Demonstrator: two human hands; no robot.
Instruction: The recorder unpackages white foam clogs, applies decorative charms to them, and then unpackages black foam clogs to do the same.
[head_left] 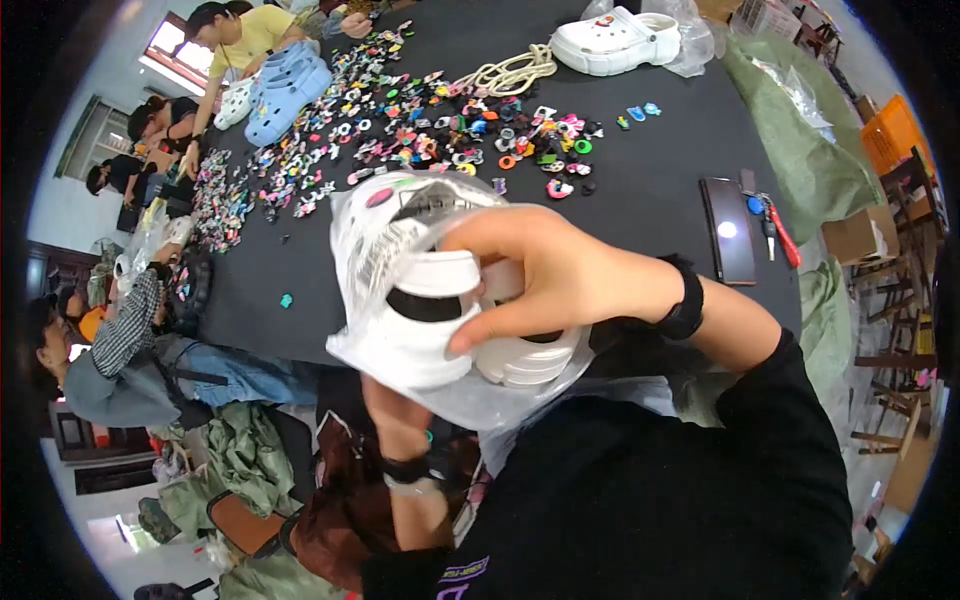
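A pair of white clogs (pixel 430 345) sits in a clear plastic bag (pixel 350 348), heel ends toward me, above the table's near edge. My right hand (pixel 545 275) reaches into the bag's mouth and is closed on the clogs, its thumb lying between the two heels. A pink charm (pixel 380 197) shows on one clog through the plastic. My left hand (pixel 396 412) is beneath the near left side of the bag; the bag hides its fingers, so its grip does not show.
Many small colourful shoe charms (pixel 420 130) cover the black table (pixel 640 210). Further off are a white clog (pixel 612 45), blue clogs (pixel 285 95) and cord (pixel 512 74). A phone (pixel 728 232) and keys (pixel 770 235) lie at right. Other people (pixel 245 45) work along the left.
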